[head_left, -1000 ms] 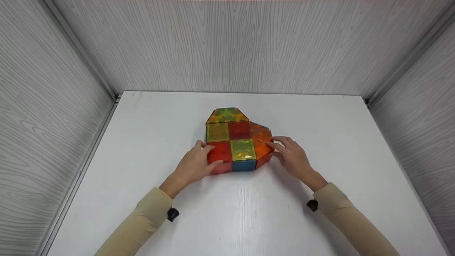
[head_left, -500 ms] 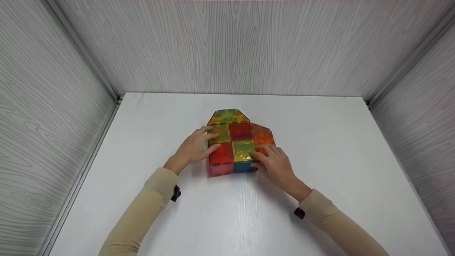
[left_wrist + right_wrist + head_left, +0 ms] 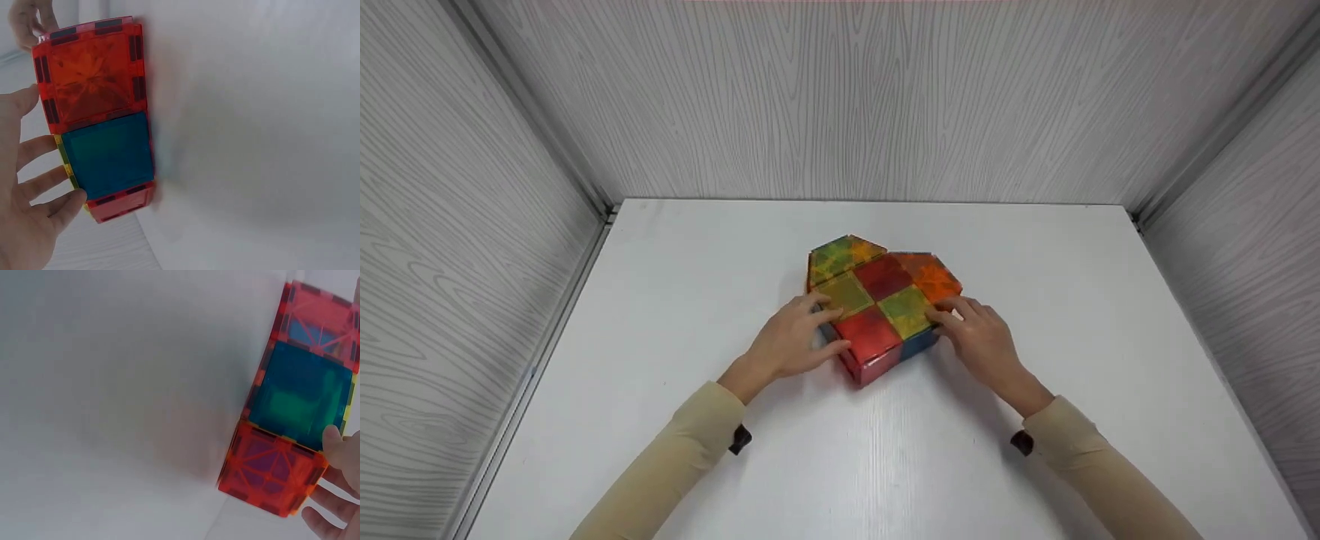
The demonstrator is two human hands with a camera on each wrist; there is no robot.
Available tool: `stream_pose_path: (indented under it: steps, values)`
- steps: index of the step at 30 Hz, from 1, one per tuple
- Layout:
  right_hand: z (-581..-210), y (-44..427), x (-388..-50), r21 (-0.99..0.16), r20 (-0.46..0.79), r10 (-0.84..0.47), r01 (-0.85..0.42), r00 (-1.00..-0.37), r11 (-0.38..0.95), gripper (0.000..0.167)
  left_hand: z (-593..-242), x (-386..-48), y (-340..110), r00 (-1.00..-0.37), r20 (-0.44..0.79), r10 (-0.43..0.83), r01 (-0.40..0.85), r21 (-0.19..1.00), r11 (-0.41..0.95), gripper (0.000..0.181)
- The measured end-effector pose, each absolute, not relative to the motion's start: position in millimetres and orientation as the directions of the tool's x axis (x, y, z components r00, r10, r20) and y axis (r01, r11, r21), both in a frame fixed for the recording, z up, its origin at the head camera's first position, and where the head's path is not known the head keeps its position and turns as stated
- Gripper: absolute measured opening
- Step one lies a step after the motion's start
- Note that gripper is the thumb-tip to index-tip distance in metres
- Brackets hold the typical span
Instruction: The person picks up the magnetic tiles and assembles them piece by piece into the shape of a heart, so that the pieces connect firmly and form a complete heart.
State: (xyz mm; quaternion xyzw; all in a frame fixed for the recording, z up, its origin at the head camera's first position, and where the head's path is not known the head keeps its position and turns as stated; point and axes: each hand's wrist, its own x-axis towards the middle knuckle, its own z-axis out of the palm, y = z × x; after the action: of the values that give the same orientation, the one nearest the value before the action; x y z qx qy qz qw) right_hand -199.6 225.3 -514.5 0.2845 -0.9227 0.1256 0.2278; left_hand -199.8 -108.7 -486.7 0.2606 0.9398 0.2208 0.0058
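Observation:
A block of translucent magnetic tiles, with a top shaped like a heart, lies on the white table. Its top shows red, yellow-green and orange tiles. My left hand rests spread fingers on the left part of the top, thumb along the red tile's edge. In the left wrist view a fingertip reaches the blue side tile, beside an orange-red one. My right hand holds the right front edge, fingers on top. Its thumb presses the blue side tile in the right wrist view.
The white table reaches back to a grey wood-grain panel. Similar panels stand at the left and right. Each sleeve carries a small black device at the wrist.
The tile block has turned counter-clockwise, so a corner now points toward me, and it has shifted slightly right. Both hands have changed their places along its edges.

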Motion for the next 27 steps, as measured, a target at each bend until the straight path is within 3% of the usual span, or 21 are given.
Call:
stream_pose_path:
  steps: [4, 10, 14, 27]
  values:
    - [-508, 235, -206, -0.147, 0.447, -0.455, -0.565, -0.770, 0.812, 0.038, -488, -201, -104, -0.861, 0.134, 0.491, 0.497, 0.426, 0.756, 0.067]
    - [-508, 231, -203, -0.177, 0.404, -0.497, -0.598, -0.768, 0.782, 0.049, -497, -213, -108, -0.918, 0.106, 0.383, 0.379, 0.525, 0.762, 0.076]
    - [-510, 228, -201, -0.192, 0.416, -0.471, -0.581, -0.778, 0.791, 0.047, -499, -214, -108, -0.932, 0.062, 0.358, 0.323, 0.593, 0.737, 0.074]
    - [-507, 254, -211, -0.215, 0.438, -0.436, -0.562, -0.786, 0.798, 0.044, -499, -208, -73, -0.934, 0.134, 0.330, 0.347, 0.551, 0.759, 0.072]
